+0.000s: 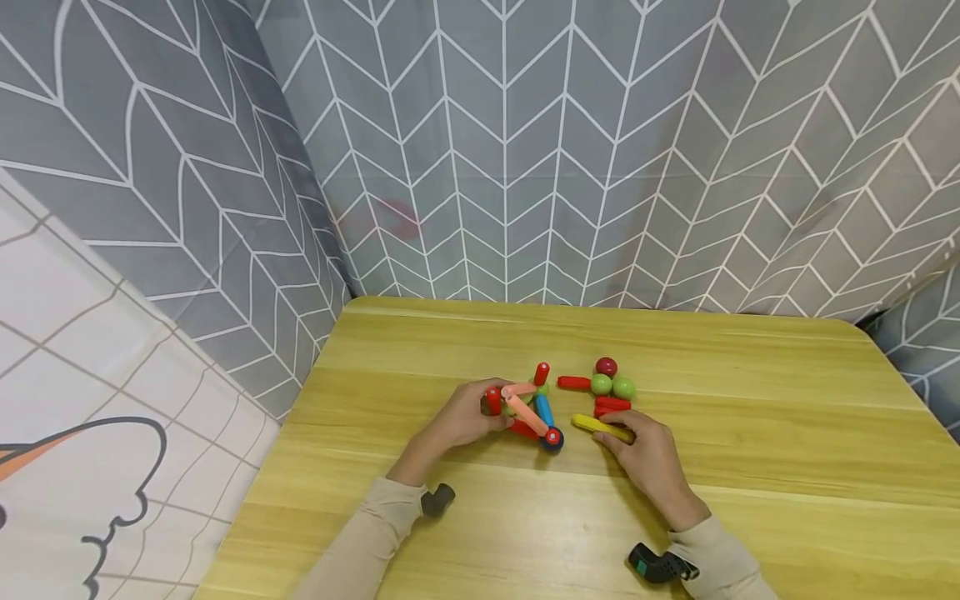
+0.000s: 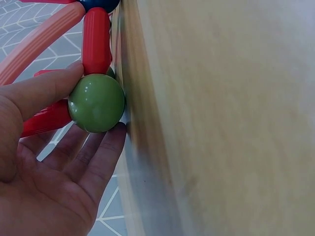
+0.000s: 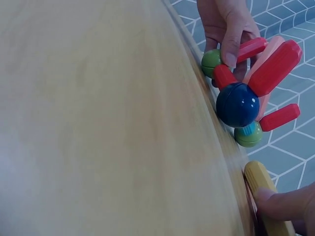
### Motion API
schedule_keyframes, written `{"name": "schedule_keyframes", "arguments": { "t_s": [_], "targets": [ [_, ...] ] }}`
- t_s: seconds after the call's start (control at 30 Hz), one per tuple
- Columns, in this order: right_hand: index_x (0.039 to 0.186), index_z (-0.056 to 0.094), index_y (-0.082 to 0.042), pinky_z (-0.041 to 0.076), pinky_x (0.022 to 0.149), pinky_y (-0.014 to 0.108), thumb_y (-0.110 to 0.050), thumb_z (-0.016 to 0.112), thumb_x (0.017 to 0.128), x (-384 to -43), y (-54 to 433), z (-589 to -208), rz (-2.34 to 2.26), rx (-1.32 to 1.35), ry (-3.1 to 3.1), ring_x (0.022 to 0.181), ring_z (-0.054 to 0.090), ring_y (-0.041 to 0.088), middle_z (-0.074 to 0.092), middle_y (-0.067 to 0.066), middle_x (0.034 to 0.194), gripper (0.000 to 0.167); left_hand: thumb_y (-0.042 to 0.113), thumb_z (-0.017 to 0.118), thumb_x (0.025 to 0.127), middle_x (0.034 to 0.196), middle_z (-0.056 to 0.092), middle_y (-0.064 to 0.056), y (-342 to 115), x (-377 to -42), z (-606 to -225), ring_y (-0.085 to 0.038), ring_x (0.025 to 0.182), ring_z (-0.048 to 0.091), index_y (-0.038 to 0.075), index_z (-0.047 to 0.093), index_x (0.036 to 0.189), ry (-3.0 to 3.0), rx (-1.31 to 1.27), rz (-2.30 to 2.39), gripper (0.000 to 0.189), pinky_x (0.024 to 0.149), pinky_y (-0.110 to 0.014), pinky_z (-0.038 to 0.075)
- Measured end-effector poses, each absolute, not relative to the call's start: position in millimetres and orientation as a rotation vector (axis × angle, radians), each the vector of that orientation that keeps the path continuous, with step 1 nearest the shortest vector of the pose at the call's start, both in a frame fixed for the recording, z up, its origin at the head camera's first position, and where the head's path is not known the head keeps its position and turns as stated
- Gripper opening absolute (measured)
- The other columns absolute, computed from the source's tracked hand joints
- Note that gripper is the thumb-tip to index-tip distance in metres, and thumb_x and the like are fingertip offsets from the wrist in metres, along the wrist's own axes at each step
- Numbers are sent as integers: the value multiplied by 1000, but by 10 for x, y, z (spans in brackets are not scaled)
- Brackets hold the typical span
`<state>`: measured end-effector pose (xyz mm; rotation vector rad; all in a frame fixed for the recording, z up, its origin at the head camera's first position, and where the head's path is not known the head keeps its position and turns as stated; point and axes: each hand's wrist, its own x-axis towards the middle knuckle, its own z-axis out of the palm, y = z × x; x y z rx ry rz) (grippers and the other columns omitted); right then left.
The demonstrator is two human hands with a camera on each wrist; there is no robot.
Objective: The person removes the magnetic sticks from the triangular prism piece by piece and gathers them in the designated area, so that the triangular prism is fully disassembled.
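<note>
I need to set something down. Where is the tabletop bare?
The wooden tabletop is bare from the right hand to the right edge, between the forearms, and left of the left hand. It's crowded between the hands, with the ball-and-rod structure and yellow rod; just beyond, red rods and green balls.

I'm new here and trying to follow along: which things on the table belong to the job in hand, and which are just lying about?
Part of the job:
rod-and-ball frame, in the left grip
yellow rod, in the right grip

Lying about, perhaps spares:
dark red ball
two green balls
separate red rods
</note>
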<state>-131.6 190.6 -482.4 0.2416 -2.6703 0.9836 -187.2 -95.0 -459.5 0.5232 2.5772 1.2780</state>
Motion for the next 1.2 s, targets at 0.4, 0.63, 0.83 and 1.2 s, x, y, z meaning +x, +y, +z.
{"name": "schedule_keyframes", "arguments": {
  "t_s": [0.4,0.63,0.83,1.2],
  "targets": [
    [95,76,-4,55,84,49,-3,87,73,-1332,1934,-4873,870,318,-2556,94,69,29,77,8,95,24,13,79,85,127,70,-2,-952,-1880,-4606,-22,111,61,20,65,131,2580,536,1268,49,98,-43,51],
    [91,76,-3,56,81,49,1,87,71,-1351,1943,-4847,826,347,-2511,91,69,28,76,8,91,24,13,79,85,125,70,-1,-954,-1876,-4597,-21,108,61,20,65,131,2567,535,1271,49,97,-42,51],
    [92,75,-4,55,82,48,1,86,73,-1376,1936,-4818,821,361,-2480,92,68,28,76,8,92,22,15,80,85,128,69,-2,-951,-1871,-4591,-22,113,62,20,65,132,2580,548,1260,50,99,-44,51],
    [91,77,-5,56,78,41,-4,86,75,-1451,1621,-4468,960,491,-2375,90,70,25,77,5,92,19,19,82,83,129,70,1,-917,-1862,-4580,-22,118,65,21,65,133,2595,600,1263,52,100,-42,52]
  ]
}}
